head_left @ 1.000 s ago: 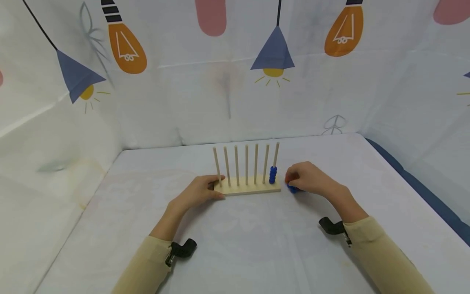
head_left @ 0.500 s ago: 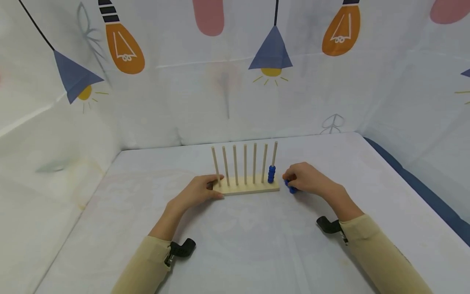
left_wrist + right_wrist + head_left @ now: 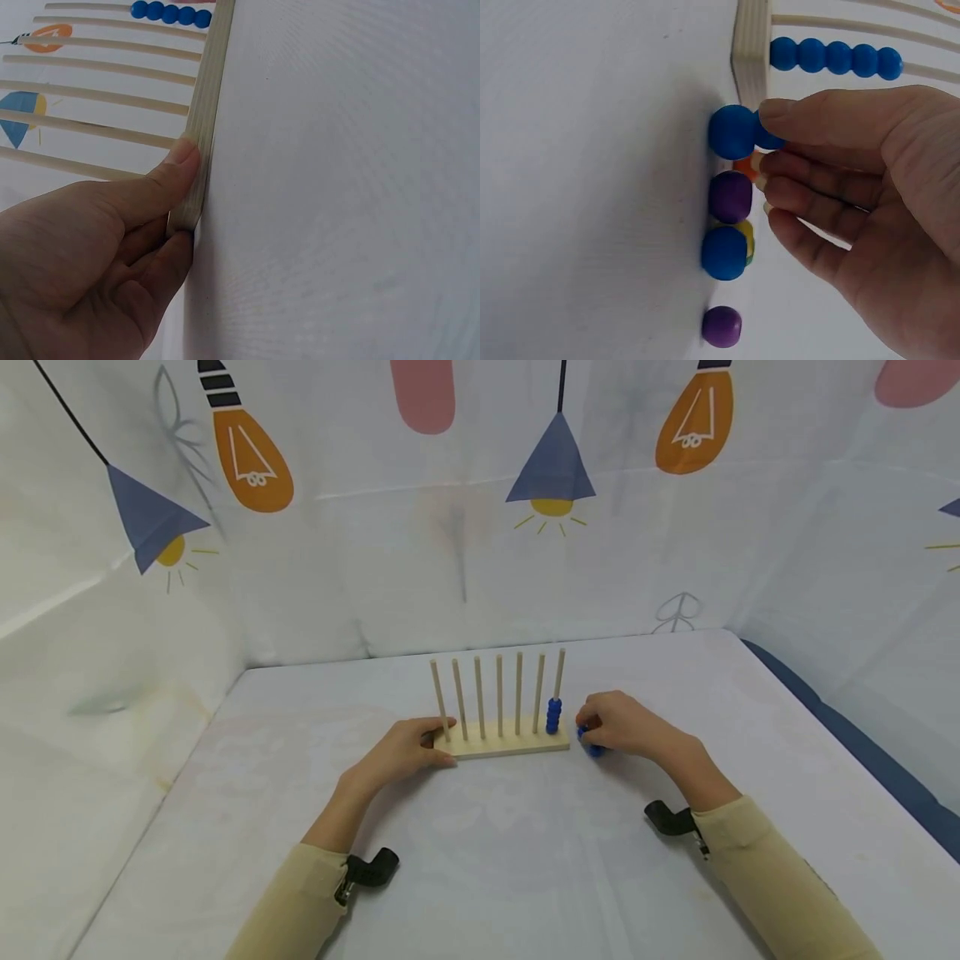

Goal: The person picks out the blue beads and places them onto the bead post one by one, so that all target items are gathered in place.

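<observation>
A pale wooden counting frame [image 3: 506,743] with several upright rods stands on the table. Blue beads [image 3: 553,716] are stacked low on its rightmost rod. My left hand [image 3: 405,747] grips the left end of the base, thumb in front and fingers behind, as the left wrist view shows. Just past the other end, my right hand [image 3: 626,722] pinches a blue bead [image 3: 769,136], with the thumb over it and fingertips behind. Another blue bead [image 3: 731,133] lies against it on the table side. The index finger is partly hidden behind the thumb.
Close by the right fingers lie loose beads: a purple one [image 3: 730,196], a blue one [image 3: 724,253], a yellow one [image 3: 744,234] behind it, an orange one [image 3: 745,168] and another purple one [image 3: 721,327]. A printed cloth wall [image 3: 420,568] rises behind the table.
My right hand has turned slightly and shifted a little left among the loose beads, with blue ones showing at its fingertips. The left hand keeps its grip on the frame's base.
</observation>
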{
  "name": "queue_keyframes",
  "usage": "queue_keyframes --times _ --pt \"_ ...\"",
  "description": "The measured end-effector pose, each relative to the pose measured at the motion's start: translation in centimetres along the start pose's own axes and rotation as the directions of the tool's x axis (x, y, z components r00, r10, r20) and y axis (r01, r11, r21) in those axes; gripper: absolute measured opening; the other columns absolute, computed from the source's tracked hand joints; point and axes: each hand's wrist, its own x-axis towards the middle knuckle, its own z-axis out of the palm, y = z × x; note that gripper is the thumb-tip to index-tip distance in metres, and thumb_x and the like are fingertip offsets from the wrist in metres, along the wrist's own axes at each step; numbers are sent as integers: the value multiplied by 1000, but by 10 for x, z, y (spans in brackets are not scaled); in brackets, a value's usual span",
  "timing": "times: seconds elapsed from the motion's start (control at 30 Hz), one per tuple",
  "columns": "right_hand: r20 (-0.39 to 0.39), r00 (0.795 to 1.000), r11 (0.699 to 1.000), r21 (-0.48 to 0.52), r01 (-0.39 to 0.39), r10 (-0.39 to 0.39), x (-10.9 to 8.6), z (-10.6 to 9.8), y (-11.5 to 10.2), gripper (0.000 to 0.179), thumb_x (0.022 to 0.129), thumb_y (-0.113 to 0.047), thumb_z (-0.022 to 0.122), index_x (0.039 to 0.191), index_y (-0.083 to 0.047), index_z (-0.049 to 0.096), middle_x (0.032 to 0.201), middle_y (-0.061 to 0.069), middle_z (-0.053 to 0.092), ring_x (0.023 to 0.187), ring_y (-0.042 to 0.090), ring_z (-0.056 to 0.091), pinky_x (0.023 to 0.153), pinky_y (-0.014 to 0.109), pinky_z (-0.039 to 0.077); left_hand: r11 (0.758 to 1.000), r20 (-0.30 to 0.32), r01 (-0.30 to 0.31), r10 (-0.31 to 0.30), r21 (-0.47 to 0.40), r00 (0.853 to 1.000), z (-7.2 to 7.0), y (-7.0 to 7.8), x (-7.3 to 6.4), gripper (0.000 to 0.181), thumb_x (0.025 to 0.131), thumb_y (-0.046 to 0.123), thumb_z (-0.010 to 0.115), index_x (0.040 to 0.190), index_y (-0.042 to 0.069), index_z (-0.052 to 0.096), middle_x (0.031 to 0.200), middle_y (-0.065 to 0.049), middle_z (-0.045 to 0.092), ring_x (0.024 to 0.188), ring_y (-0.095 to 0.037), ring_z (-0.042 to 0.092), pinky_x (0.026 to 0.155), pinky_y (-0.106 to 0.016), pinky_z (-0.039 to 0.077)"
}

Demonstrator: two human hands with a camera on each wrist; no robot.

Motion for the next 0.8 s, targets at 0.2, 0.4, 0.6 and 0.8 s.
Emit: queue_keyframes --times 0.2,0.4,0.6,0.8 --pt "6 1000 999 38 -6 6 1 -6 -6 21 84 -10 70 104 -5 72 94 2 70 81 15 59 73 32 53 1000 -9 3 -3 -4 1000 0 -3 -1 68 83 30 81 144 18 55 151 -7 51 142 -23 45 114 -44 41" --pt "-14 1000 996 94 -11 12 1 -15 -13 24 87 -11 67 110 -6 71 95 3 71 83 16 61 76 35 54 1000 -12 2 -2 -3 1000 -1 -3 -2 68 82 31 82 143 18 55 151 -6 51 142 -23 45 113 -44 41" --pt "-107 994 985 167 49 -31 -1 -22 -20 24 89 -10 68 113 -6 72 101 5 73 93 19 66 83 42 55 1000 -16 -11 11 -8 1000 -1 -1 -1 68 82 30 82 143 17 55 150 -5 51 142 -23 45 113 -44 41" --pt "-171 983 974 207 95 -59 -2 -23 -25 24 90 -10 69 113 -7 72 103 6 73 93 20 67 84 41 56 1000 -10 -19 19 -3 1000 1 -3 -1 69 82 33 81 144 18 55 150 -7 51 142 -25 44 114 -45 40"
